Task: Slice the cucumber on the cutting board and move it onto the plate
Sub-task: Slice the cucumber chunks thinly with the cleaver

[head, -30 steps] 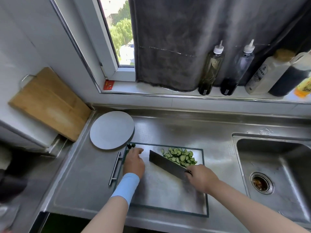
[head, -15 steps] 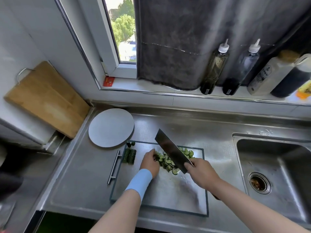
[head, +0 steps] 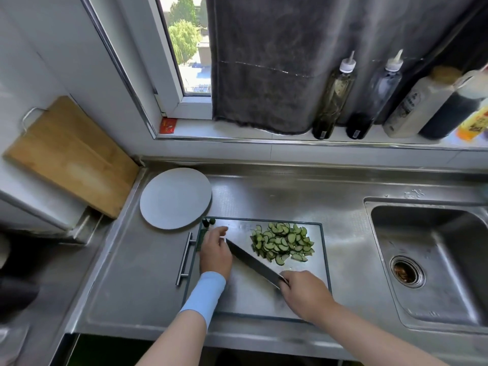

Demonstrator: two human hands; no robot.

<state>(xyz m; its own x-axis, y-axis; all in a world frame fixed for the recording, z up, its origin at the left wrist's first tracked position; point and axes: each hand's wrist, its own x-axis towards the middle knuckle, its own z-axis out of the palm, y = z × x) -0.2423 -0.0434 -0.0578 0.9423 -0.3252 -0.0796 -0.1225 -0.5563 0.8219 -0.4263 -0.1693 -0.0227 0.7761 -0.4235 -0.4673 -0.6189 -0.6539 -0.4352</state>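
While cucumber slices [head: 282,243] lie heaped on cutting board [head: 250,294], far-right part, right grip [head: 306,294] clenches knife [head: 253,262]; left grip [head: 215,249] relaxed at board's left edge. Slices judged light, wet, slippery: scoop with blade.

A snug pale-blue cuff [head: 203,294] circles the wrist behind my left hand [head: 215,250]; both forearms are bare.

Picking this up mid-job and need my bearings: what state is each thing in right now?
plate: no slices on it
cucumber slices: cut, heaped on the cutting board
cutting board: flat on the counter
knife: gripped by the right hand, blade angled across the board
left hand: beside the uncut cucumber piece, grip unclear
oil bottle: capped
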